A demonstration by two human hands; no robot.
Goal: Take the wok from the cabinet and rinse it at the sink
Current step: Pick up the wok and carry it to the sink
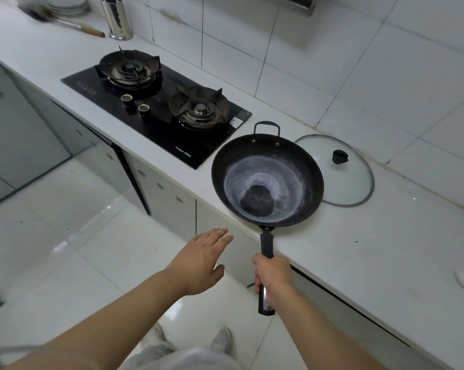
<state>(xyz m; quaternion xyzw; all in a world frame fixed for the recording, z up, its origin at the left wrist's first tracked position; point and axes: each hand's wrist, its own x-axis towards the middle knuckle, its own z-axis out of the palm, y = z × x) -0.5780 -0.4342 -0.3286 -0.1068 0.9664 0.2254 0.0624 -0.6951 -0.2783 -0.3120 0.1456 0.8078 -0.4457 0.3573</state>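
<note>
One wok (267, 180) at counter (359, 249) front edge; right hand (272, 276) fingers curled round overhanging handle; left hand (198, 263) spread, empty; hob (156, 129) lettering illegible.

Wok (267, 180) in right hand (273, 276), support unclear

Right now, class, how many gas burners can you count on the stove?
2. The left burner sits at the far end of the stove, near the steel cup; the right burner sits at the near end, beside the wok. None looks hidden.
</note>
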